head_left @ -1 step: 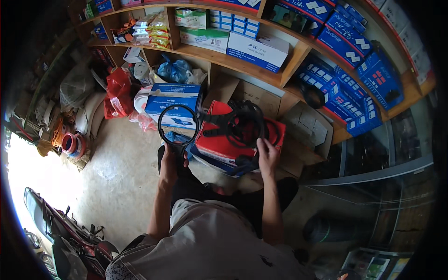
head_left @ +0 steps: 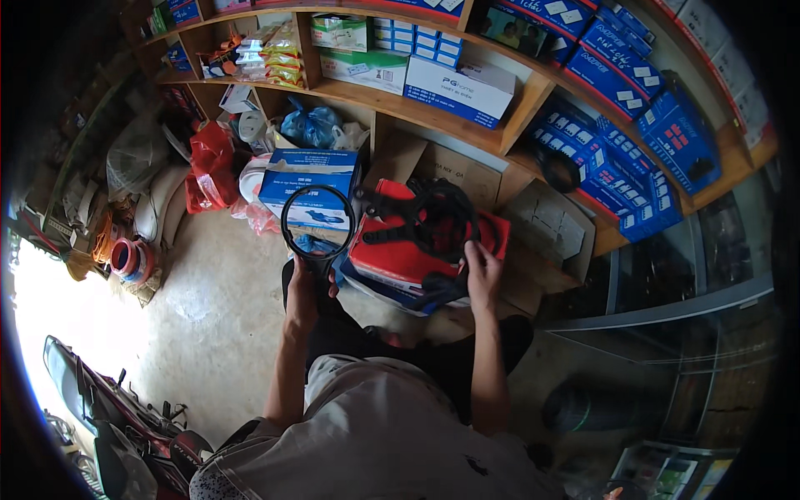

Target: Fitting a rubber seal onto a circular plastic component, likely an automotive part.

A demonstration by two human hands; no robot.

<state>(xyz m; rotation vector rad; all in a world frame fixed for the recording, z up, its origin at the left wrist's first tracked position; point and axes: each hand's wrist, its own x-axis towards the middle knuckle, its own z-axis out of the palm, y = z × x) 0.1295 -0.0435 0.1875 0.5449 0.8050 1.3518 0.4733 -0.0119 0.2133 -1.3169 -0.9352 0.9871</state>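
Note:
My left hand [head_left: 302,300] is closed around the handle of a round black ring on a handle [head_left: 285,227], shaped like a magnifying glass. A blue-and-white box [head_left: 308,167] shows through the ring. My right hand [head_left: 482,279] pinches the near edge of a black ring-shaped part with arms [head_left: 392,236], which lies over or just above a red box [head_left: 379,260]. Whether this part rests on the box I cannot tell. A dark piece [head_left: 442,289] hangs by the box's near right corner, below my right hand.
Wooden shelves [head_left: 358,90] with boxes and packets curve across the back. Open cardboard boxes [head_left: 546,225] stand right of the red box. Red [head_left: 211,162] and blue plastic bags [head_left: 311,123] sit at the back left. A motorbike [head_left: 108,408] stands at the near left, a glass case [head_left: 667,308] at the right.
My right hand has shifted slightly right and up. The black part in it has turned a little over the red box. My left hand and its ring have hardly moved.

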